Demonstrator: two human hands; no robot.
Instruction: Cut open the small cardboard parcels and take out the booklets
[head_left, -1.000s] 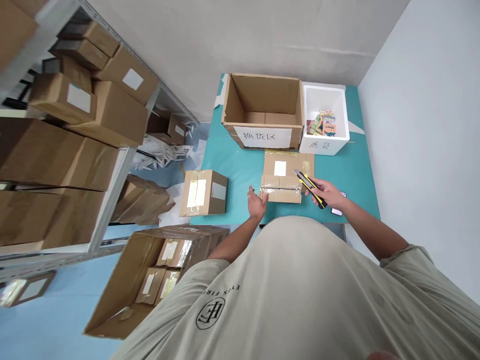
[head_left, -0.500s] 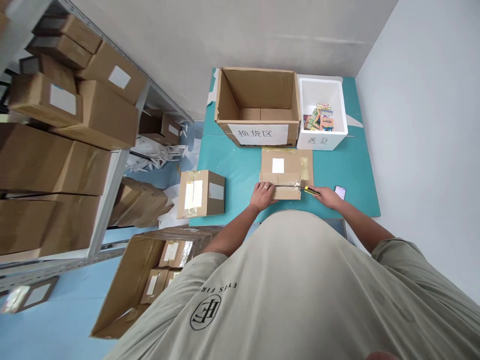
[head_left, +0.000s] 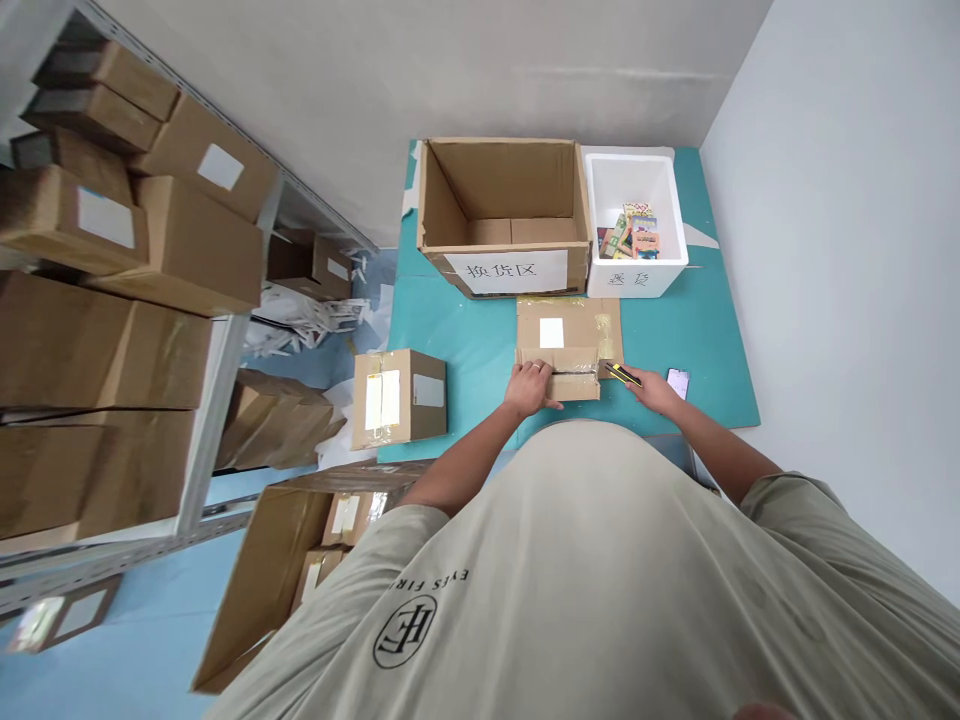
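Note:
A cardboard box (head_left: 574, 388) lies at the near edge of the teal table, with a dark slit running along its taped seam. My left hand (head_left: 529, 388) grips the box's left end, fingers over it and thumb at the lower edge. In my closed right hand (head_left: 654, 391) is a yellow and black utility knife (head_left: 624, 375), its front end just beyond the box's right end. Behind the seam, a broader cardboard face (head_left: 577, 325) carries a white label (head_left: 551, 332) and clear tape.
A large open carton (head_left: 510, 190) and a white foam box (head_left: 636, 280) holding small colourful packets stand at the back. A phone (head_left: 678, 384) lies right of my hand. One taped parcel (head_left: 400, 400) sits at the left edge. Shelves of cartons (head_left: 184, 240) rise at left.
The knife has drawn back from the right end of the slit and turned slightly. My left hand keeps its grip on the box. The whole view has shifted a little.

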